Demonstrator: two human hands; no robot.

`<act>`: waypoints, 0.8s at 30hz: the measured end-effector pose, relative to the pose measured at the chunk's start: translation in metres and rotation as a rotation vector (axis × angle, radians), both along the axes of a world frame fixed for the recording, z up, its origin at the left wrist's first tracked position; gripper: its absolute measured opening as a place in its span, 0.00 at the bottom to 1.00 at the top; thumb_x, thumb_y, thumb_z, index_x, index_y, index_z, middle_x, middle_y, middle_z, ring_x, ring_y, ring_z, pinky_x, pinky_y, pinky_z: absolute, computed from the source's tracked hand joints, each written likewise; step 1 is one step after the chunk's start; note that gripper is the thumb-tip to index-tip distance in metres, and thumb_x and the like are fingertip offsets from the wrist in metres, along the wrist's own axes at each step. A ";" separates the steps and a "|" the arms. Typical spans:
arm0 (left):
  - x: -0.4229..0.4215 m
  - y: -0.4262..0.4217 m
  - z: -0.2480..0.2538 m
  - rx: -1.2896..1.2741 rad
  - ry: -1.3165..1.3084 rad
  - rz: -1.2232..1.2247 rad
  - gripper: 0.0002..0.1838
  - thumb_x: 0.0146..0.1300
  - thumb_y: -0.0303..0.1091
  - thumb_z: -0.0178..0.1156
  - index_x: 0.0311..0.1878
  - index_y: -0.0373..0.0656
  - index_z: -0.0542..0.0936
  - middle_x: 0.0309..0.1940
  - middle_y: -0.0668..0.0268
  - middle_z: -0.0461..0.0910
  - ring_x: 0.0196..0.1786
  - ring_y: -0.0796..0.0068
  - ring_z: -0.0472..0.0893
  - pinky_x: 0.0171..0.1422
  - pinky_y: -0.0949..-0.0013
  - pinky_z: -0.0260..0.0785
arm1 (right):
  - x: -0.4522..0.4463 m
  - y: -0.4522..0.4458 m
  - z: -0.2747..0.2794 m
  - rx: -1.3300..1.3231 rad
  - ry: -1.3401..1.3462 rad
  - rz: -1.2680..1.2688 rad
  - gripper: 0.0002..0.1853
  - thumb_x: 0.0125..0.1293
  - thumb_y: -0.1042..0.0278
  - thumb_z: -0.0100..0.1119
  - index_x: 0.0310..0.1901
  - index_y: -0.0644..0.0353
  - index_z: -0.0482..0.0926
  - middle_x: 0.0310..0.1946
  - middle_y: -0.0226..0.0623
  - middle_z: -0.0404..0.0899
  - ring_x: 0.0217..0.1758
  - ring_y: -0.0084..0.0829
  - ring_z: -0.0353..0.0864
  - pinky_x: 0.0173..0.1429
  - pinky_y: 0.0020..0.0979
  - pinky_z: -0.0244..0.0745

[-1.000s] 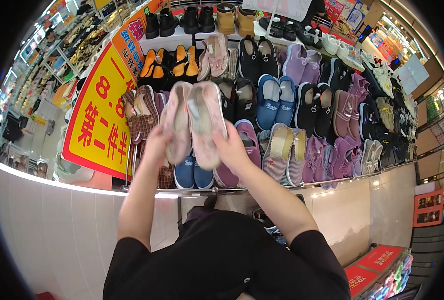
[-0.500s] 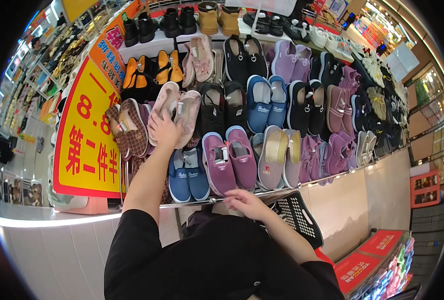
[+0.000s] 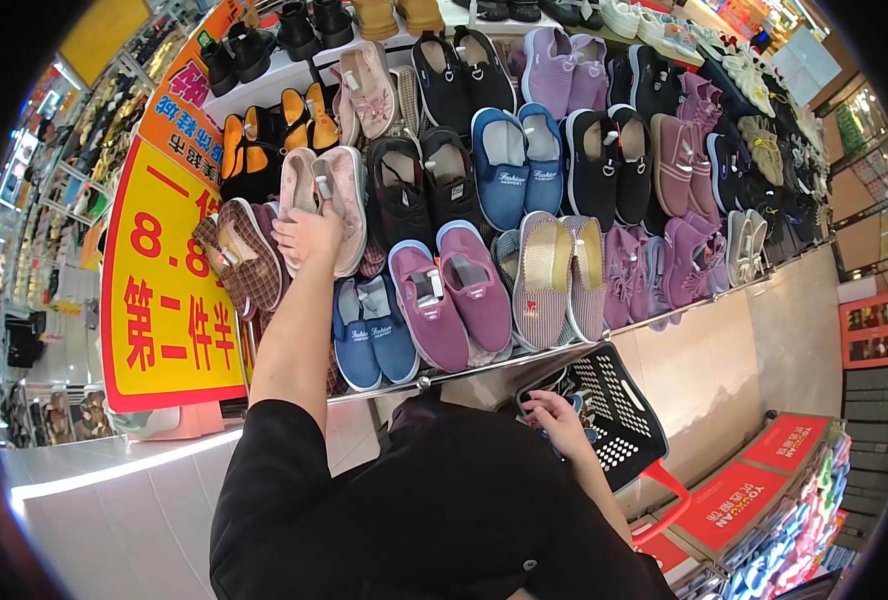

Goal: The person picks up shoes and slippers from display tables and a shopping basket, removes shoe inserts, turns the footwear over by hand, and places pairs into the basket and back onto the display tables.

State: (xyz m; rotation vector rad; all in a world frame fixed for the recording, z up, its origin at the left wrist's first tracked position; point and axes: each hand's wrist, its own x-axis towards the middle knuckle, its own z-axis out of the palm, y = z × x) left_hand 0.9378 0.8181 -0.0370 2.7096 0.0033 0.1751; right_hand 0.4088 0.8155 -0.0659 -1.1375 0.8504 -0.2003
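My left hand (image 3: 307, 238) is on a pair of pale pink patterned flat shoes (image 3: 343, 212) at the left of the rack. Its fingers wrap across the left shoe, with the thumb between the two shoes. Brown plaid shoes (image 3: 251, 272) stand just left of it and blue slip-ons (image 3: 376, 335) are below. My right hand (image 3: 561, 422) hangs over a black shopping basket (image 3: 619, 400) with a red handle, its fingers loosely bent and apart, nothing visible in them. Some items inside the basket are partly hidden by this hand.
Rows of shoes fill the sloping rack, including purple slip-ons (image 3: 438, 312) and striped shoes (image 3: 542, 290). A metal rail (image 3: 464, 374) runs along its front edge. A yellow price sign (image 3: 172, 290) stands at left. Red signs (image 3: 729, 508) top a bin of colourful goods at lower right.
The view has shifted, showing more of the basket. My right hand has moved from the rack's front edge to over the basket. My left hand stays on the pink shoes, which now sit closer together.
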 end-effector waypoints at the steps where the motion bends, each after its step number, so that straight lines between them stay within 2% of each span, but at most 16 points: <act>1: 0.000 0.004 0.003 -0.001 0.004 -0.022 0.43 0.57 0.61 0.61 0.65 0.36 0.65 0.73 0.40 0.49 0.76 0.40 0.46 0.78 0.43 0.38 | 0.000 0.000 -0.001 0.003 -0.003 0.003 0.18 0.71 0.73 0.51 0.61 0.64 0.69 0.50 0.42 0.80 0.47 0.28 0.81 0.52 0.28 0.76; 3: -0.003 0.014 0.009 -0.003 0.001 -0.078 0.42 0.57 0.61 0.61 0.64 0.36 0.66 0.72 0.39 0.49 0.76 0.40 0.47 0.77 0.43 0.39 | 0.003 -0.001 0.002 -0.057 0.007 0.059 0.18 0.72 0.72 0.51 0.61 0.64 0.69 0.50 0.41 0.81 0.46 0.27 0.81 0.49 0.28 0.76; 5: -0.005 0.024 0.011 -0.014 -0.007 -0.132 0.40 0.58 0.60 0.61 0.63 0.36 0.67 0.72 0.39 0.50 0.76 0.40 0.48 0.77 0.43 0.40 | 0.003 -0.004 0.001 -0.054 0.012 0.053 0.18 0.71 0.73 0.52 0.61 0.64 0.70 0.50 0.42 0.81 0.46 0.28 0.81 0.51 0.29 0.77; 7: -0.016 0.043 0.002 -0.087 -0.252 -0.291 0.38 0.56 0.55 0.64 0.60 0.34 0.69 0.70 0.36 0.50 0.73 0.38 0.52 0.76 0.46 0.45 | -0.001 -0.006 -0.002 -0.043 0.024 0.036 0.18 0.70 0.73 0.52 0.61 0.65 0.70 0.50 0.43 0.80 0.47 0.29 0.81 0.53 0.30 0.77; 8: -0.026 0.051 -0.001 -0.083 -0.250 -0.297 0.38 0.56 0.55 0.64 0.60 0.34 0.69 0.70 0.36 0.50 0.73 0.38 0.52 0.76 0.46 0.45 | -0.004 -0.007 -0.006 -0.068 0.048 0.013 0.18 0.70 0.74 0.52 0.61 0.65 0.70 0.49 0.43 0.80 0.47 0.29 0.81 0.54 0.30 0.77; 10: -0.052 0.070 -0.007 -0.368 -0.331 -0.416 0.37 0.56 0.47 0.66 0.62 0.32 0.66 0.66 0.33 0.54 0.69 0.36 0.57 0.73 0.48 0.50 | -0.010 -0.006 -0.011 -0.087 0.075 -0.019 0.18 0.70 0.74 0.52 0.60 0.66 0.70 0.49 0.43 0.80 0.47 0.29 0.81 0.54 0.30 0.77; 12: -0.080 0.089 -0.038 -0.430 -0.208 -0.321 0.36 0.57 0.38 0.65 0.65 0.30 0.62 0.61 0.36 0.60 0.66 0.38 0.62 0.70 0.51 0.56 | -0.014 -0.006 -0.015 -0.068 0.129 -0.104 0.18 0.70 0.75 0.52 0.60 0.66 0.71 0.48 0.43 0.81 0.47 0.29 0.81 0.53 0.28 0.78; 14: -0.104 0.096 -0.043 -0.674 0.181 -0.196 0.37 0.60 0.31 0.59 0.69 0.31 0.54 0.57 0.41 0.64 0.63 0.42 0.68 0.65 0.50 0.65 | -0.017 -0.004 -0.018 -0.071 0.163 -0.130 0.18 0.69 0.75 0.52 0.60 0.66 0.71 0.46 0.43 0.81 0.46 0.28 0.82 0.51 0.28 0.78; 15: -0.103 0.095 -0.042 -0.674 0.186 -0.199 0.37 0.60 0.31 0.59 0.69 0.31 0.54 0.57 0.41 0.64 0.63 0.42 0.68 0.65 0.50 0.65 | -0.018 -0.003 -0.018 -0.081 0.176 -0.134 0.18 0.69 0.75 0.51 0.60 0.65 0.71 0.46 0.42 0.81 0.45 0.28 0.82 0.50 0.27 0.78; 17: -0.097 0.091 -0.036 -1.396 0.632 0.095 0.36 0.60 0.27 0.57 0.68 0.30 0.50 0.57 0.42 0.65 0.62 0.45 0.71 0.60 0.50 0.71 | -0.020 -0.001 -0.018 -0.093 0.198 -0.139 0.18 0.69 0.75 0.51 0.60 0.65 0.71 0.46 0.42 0.81 0.45 0.28 0.82 0.49 0.27 0.78; 18: -0.087 0.092 -0.036 -1.429 0.663 0.010 0.36 0.62 0.26 0.55 0.68 0.31 0.47 0.60 0.41 0.63 0.61 0.43 0.72 0.58 0.48 0.74 | -0.020 -0.001 -0.019 -0.080 0.208 -0.144 0.17 0.70 0.74 0.52 0.59 0.65 0.72 0.45 0.42 0.82 0.44 0.27 0.82 0.48 0.27 0.77; 20: -0.053 0.092 -0.048 -1.475 0.878 -0.015 0.35 0.61 0.28 0.55 0.68 0.31 0.49 0.62 0.39 0.62 0.64 0.41 0.70 0.63 0.45 0.70 | -0.018 0.000 -0.019 -0.066 0.220 -0.143 0.17 0.70 0.73 0.52 0.59 0.65 0.72 0.45 0.41 0.82 0.44 0.27 0.82 0.48 0.26 0.77; 21: -0.049 0.091 -0.048 -1.453 0.950 0.025 0.36 0.61 0.31 0.54 0.69 0.32 0.51 0.66 0.38 0.58 0.69 0.38 0.63 0.68 0.42 0.64 | -0.017 0.000 -0.018 -0.067 0.243 -0.158 0.17 0.71 0.72 0.52 0.59 0.65 0.72 0.45 0.41 0.82 0.43 0.27 0.82 0.47 0.26 0.77; 22: -0.044 0.091 -0.049 -1.452 0.948 0.029 0.36 0.61 0.31 0.54 0.69 0.32 0.51 0.66 0.38 0.58 0.69 0.38 0.63 0.68 0.42 0.64 | -0.016 0.001 -0.018 -0.065 0.267 -0.172 0.16 0.71 0.71 0.53 0.58 0.65 0.73 0.45 0.41 0.82 0.43 0.27 0.82 0.46 0.25 0.77; 24: -0.041 0.085 -0.044 -1.520 1.009 0.116 0.35 0.61 0.34 0.54 0.68 0.31 0.53 0.70 0.37 0.52 0.73 0.35 0.55 0.72 0.39 0.55 | -0.015 0.004 -0.024 -0.056 0.286 -0.197 0.16 0.72 0.70 0.52 0.58 0.64 0.73 0.45 0.40 0.82 0.41 0.26 0.82 0.43 0.25 0.76</act>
